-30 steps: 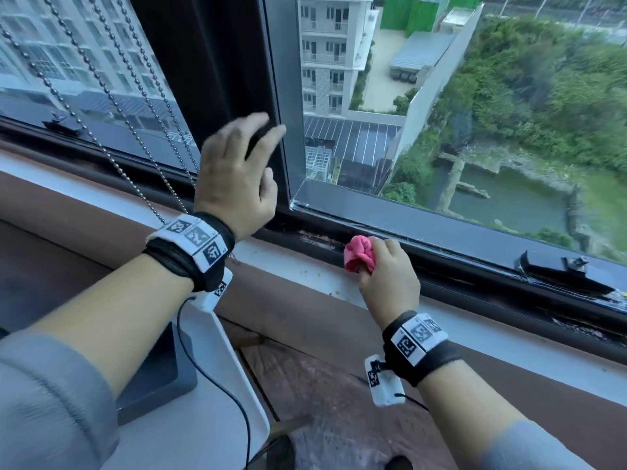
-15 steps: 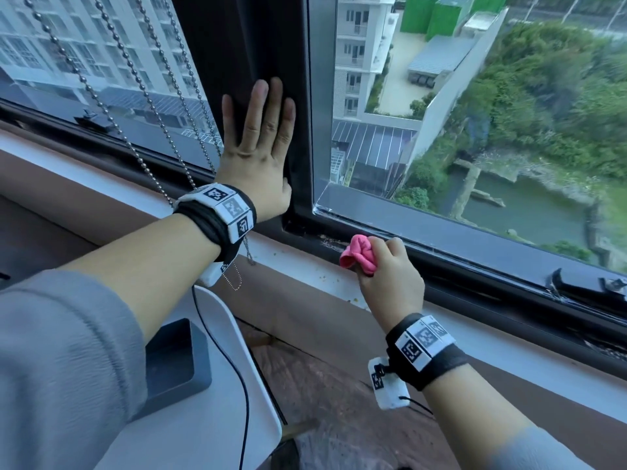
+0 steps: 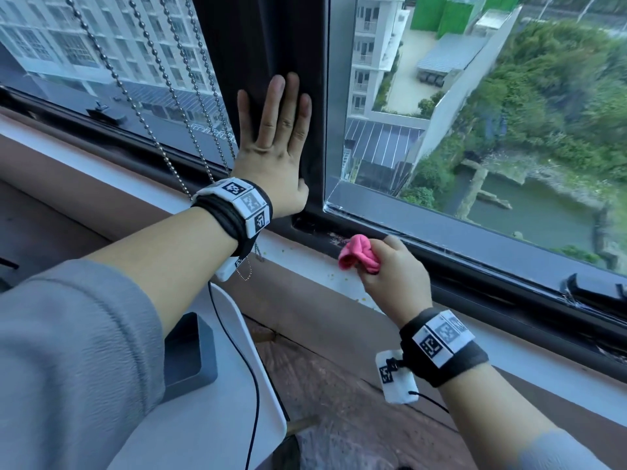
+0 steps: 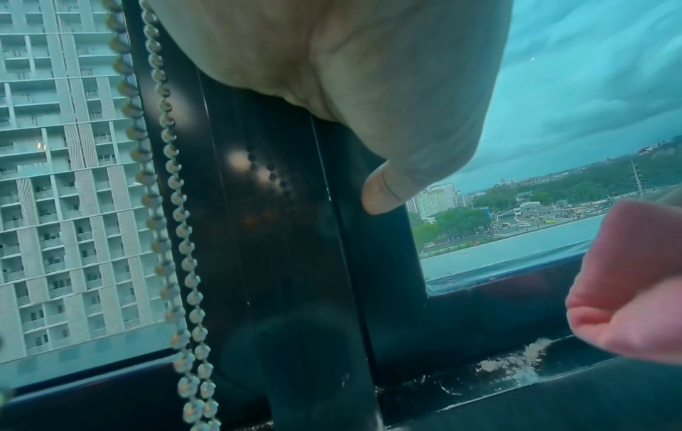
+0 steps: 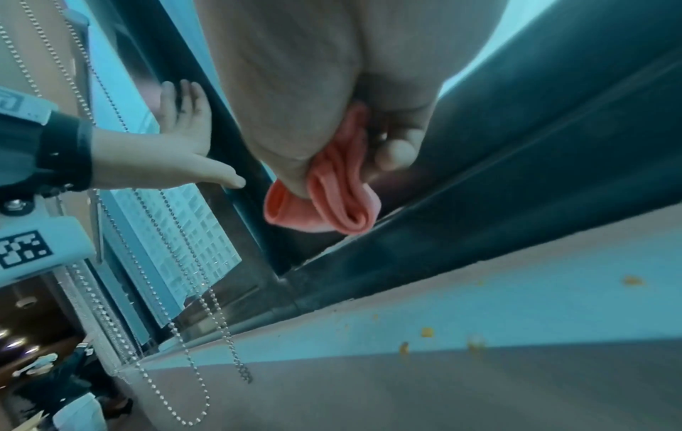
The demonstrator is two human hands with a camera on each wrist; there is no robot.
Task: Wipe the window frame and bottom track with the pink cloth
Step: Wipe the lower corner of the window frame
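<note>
My left hand (image 3: 276,144) lies flat with straight fingers against the dark upright window frame (image 3: 251,56); its palm (image 4: 369,73) fills the top of the left wrist view. My right hand (image 3: 395,279) grips the bunched pink cloth (image 3: 359,257) just over the black bottom track (image 3: 451,266), right of the frame's corner. In the right wrist view the cloth (image 5: 332,198) sticks out of my fist above the track (image 5: 461,233). Pale dust streaks (image 4: 516,364) lie in the track near the cloth (image 4: 634,280).
Bead chains (image 3: 159,137) of a blind hang left of my left hand. A white sill (image 3: 305,262) with small orange crumbs (image 5: 428,332) runs below the track. A black window latch (image 3: 597,286) sits at the right. A white chair (image 3: 210,418) stands below my left arm.
My left hand went from curled near the upright frame to flat against it, fingers straight. The right hand stayed at the track with the cloth; the view shifted slightly.
</note>
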